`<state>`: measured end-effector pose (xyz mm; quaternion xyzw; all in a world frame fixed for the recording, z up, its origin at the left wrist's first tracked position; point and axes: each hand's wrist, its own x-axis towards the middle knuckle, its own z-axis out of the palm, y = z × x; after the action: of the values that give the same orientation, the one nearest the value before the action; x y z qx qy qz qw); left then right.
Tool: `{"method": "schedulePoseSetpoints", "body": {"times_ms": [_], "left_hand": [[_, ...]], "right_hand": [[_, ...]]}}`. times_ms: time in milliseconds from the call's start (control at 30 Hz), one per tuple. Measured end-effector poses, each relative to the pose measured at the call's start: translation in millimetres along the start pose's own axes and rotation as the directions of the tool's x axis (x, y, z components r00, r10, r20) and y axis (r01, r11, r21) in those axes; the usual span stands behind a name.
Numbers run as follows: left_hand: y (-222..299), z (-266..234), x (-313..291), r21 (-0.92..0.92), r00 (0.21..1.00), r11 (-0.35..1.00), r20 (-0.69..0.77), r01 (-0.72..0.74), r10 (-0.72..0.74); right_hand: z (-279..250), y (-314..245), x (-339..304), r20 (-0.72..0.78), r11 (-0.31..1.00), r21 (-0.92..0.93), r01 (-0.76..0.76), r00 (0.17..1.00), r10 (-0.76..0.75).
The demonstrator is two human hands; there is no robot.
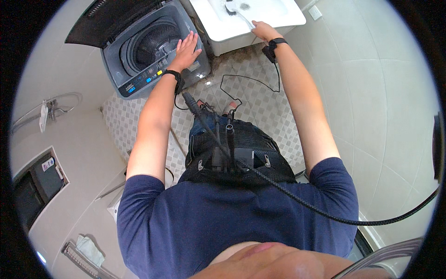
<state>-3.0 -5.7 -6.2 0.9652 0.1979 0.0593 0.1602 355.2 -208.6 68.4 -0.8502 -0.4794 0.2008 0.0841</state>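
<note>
Bathroom seen from above, with pale tiled walls and a floor of small diamond-patterned tiles (260, 100). A grey top-loading washing machine (139, 46) stands at upper left, its dark lid raised and drum exposed; just beside it on the right is a white ceramic washbasin (260, 18). The left hand (186, 49) lies open, fingers spread flat on the machine's top rim, next to the control panel. The right hand (264, 30) rests on the washbasin's front edge; its grip cannot be made out.

Home bathroom-laundry: top-loading washing machine (153, 51), white washbasin (246, 18), tiled floor (260, 102) and walls.
</note>
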Motion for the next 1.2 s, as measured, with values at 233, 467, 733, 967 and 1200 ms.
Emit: {"method": "schedulePoseSetpoints", "body": {"times_ms": [233,467,733,967,1200], "left_hand": [[1.6,-0.9,-4.2,-0.019,1.000,1.000,0.019,0.025,-0.024],[3.7,-2.9,1.0,-0.013,1.000,1.000,0.010,0.020,-0.020],[0.6,1.5,-3.2,0.028,0.999,0.999,0.024,0.028,-0.029],[-7.1,11.6,-0.5,0.011,0.999,1.000,-0.044,-0.010,0.011],[-16.0,22.4,-3.8,0.017,0.994,0.999,-0.099,-0.051,0.053]], "right_hand": [[12.5,8.4,-16.5,-0.026,0.963,-0.187,0.195,0.979,-0.204],[-51.8,32.8,-49.8,0.183,0.993,0.097,-0.061,0.982,0.042],[36.9,13.2,-8.2,-0.105,0.998,0.062,0.000,0.994,0.006],[13.6,21.5,-34.3,-0.084,0.966,-0.211,0.150,0.982,-0.170],[-38.4,12.2,-41.7,0.136,1.000,0.000,0.016,0.991,-0.016]]}}
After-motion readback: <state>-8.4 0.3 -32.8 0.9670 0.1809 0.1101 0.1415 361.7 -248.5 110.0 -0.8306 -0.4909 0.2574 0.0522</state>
